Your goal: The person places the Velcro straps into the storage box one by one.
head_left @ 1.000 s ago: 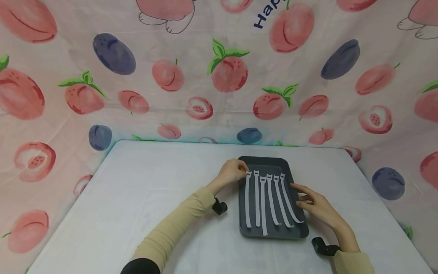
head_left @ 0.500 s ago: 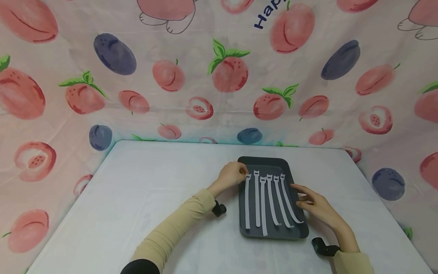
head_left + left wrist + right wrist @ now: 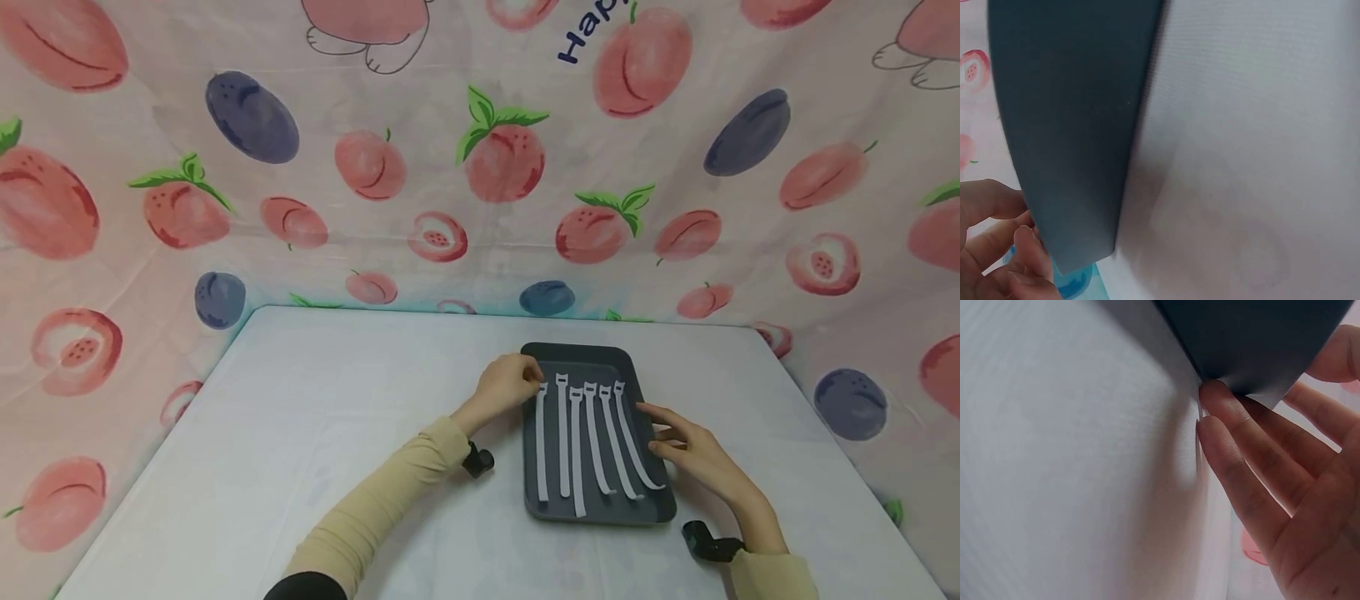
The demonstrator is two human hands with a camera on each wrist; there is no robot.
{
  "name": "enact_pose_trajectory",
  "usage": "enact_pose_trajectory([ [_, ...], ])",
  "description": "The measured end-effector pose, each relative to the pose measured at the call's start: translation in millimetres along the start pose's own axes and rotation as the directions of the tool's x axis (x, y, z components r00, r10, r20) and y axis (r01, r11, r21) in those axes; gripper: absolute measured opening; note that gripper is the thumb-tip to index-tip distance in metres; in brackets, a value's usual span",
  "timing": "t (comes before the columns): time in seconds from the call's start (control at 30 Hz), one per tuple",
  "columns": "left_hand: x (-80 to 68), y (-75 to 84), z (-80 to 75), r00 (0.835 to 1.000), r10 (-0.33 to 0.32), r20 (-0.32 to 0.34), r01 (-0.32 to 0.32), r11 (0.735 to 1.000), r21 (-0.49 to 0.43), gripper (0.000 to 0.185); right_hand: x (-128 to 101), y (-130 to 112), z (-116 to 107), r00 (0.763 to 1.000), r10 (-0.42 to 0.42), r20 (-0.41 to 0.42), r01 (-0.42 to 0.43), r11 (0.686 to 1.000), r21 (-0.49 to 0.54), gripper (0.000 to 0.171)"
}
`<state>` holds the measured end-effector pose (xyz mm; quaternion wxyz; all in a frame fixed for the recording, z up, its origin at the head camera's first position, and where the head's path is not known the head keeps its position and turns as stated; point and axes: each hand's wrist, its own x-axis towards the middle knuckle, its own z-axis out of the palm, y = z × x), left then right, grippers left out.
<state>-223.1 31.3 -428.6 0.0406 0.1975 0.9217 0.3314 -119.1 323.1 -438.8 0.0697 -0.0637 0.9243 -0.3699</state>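
I am watching six white straps (image 3: 592, 440) lying side by side lengthwise in a dark grey tray (image 3: 592, 357) on the white table (image 3: 315, 417), tabbed ends all pointing away, likely so each can be picked by its head. My left hand (image 3: 508, 383) is pinching the tab of the leftmost strap (image 3: 542, 442) with curled fingers. My right hand (image 3: 693, 450) is resting relaxed fingers (image 3: 1241, 481) against the tray's right edge, probably steadying it.
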Motion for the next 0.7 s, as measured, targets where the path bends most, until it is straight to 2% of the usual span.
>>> enact_pose_trajectory([
  [0.23,-4.5,4.9,-5.7,1.0,0.001,-0.018,-0.001,1.0,0.001,0.013,0.0,-0.5,-2.0,1.0,-0.011,-0.002,0.011,1.0,0.002,0.058],
  [0.37,-9.2,4.1,-10.8,0.999,0.023,-0.028,-0.023,1.0,-0.012,0.014,0.1,-0.4,-4.4,0.999,-0.036,-0.028,0.036,0.999,-0.011,0.058],
  [0.53,-16.7,-2.4,-20.6,0.998,0.037,-0.049,-0.039,0.998,-0.04,0.019,2.7,-2.4,-7.0,0.996,-0.068,-0.054,0.067,0.998,-0.021,0.059],
  [0.7,-33.5,-12.4,-34.2,0.996,0.028,-0.08,-0.032,0.998,-0.046,0.025,6.5,-11.1,-12.4,0.99,-0.113,-0.088,0.106,0.992,-0.075,0.061],
])
